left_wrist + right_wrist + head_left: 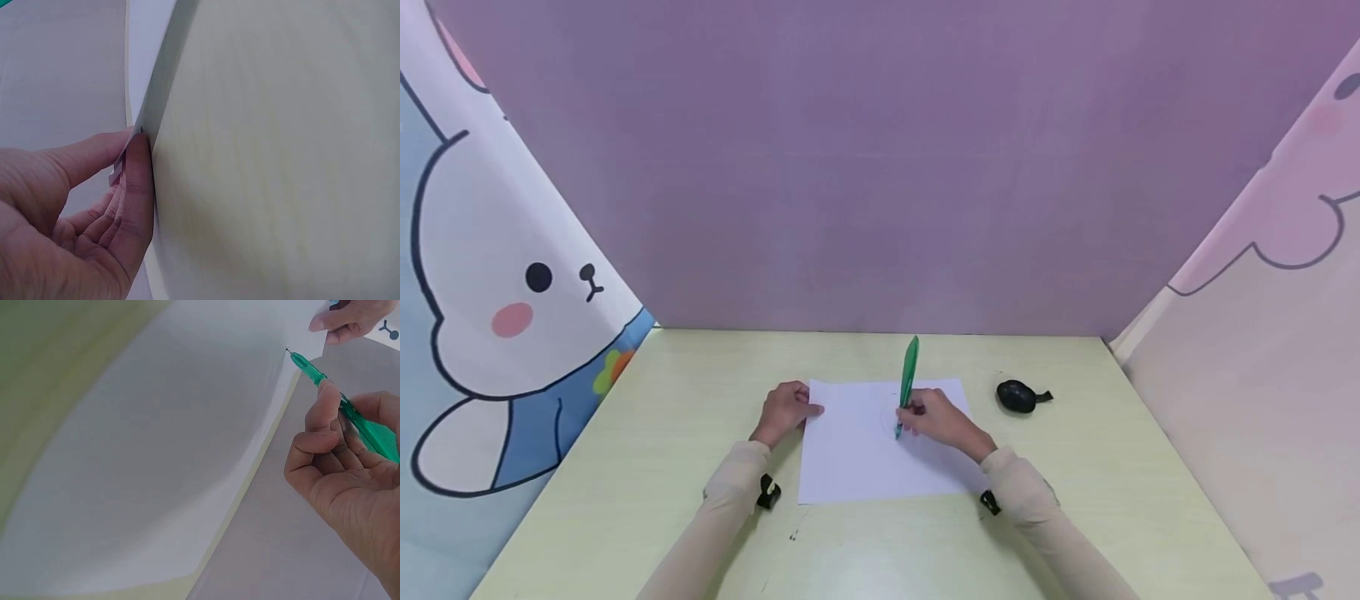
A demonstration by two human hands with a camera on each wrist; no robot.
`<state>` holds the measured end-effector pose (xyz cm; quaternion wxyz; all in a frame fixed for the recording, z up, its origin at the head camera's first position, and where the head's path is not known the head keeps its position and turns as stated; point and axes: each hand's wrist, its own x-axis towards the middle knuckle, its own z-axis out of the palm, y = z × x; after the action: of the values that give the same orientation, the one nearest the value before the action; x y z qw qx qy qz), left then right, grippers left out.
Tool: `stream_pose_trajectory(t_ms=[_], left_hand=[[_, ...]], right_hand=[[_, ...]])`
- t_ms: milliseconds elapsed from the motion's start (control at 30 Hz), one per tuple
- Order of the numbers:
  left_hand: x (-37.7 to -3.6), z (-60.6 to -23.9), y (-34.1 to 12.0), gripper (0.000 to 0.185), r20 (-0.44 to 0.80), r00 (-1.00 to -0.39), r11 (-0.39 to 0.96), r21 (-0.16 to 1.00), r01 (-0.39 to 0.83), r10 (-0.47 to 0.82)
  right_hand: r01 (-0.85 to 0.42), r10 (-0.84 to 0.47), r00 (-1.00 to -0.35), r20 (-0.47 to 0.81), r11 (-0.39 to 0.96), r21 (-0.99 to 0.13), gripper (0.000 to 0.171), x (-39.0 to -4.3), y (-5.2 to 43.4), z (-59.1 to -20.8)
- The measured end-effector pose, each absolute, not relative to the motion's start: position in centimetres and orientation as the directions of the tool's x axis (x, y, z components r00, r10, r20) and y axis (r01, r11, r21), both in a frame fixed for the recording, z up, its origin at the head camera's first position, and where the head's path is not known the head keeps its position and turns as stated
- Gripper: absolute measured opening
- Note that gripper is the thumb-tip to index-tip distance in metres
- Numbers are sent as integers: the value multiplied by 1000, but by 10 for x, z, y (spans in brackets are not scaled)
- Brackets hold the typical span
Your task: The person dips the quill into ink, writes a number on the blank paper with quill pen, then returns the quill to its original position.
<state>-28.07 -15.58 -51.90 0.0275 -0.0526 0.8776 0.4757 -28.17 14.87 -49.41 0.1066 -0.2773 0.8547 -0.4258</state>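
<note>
A white sheet of paper (850,467) lies on the table. My left hand (784,412) pinches its far left corner between thumb and fingers; in the left wrist view the left hand (81,206) has the paper edge (147,87) slightly lifted there. My right hand (942,417) grips a green pen (909,371) with a broad, leaf-like upper end, held nearly upright. In the right wrist view the pen (306,367) shows a thin tip at the paper, and the right hand (350,469) curls its fingers round the barrel. Faint curved lines show near the tip.
A black rounded object with a short strap (1017,397) lies on the table (1112,500), right of the paper. Behind stands a purple panel (880,183). Panels with cartoon prints flank the table. Small dark marks dot the near tabletop.
</note>
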Motion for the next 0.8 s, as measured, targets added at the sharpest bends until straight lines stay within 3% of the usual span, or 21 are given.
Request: stream_pose_trajectory(t_ms=[800], left_hand=[[-281,-518,-156,25,-97,-994,542,833,-110,-52]], right_hand=[[-359,-520,-853,45,521,-774,14,-283,152,-494]])
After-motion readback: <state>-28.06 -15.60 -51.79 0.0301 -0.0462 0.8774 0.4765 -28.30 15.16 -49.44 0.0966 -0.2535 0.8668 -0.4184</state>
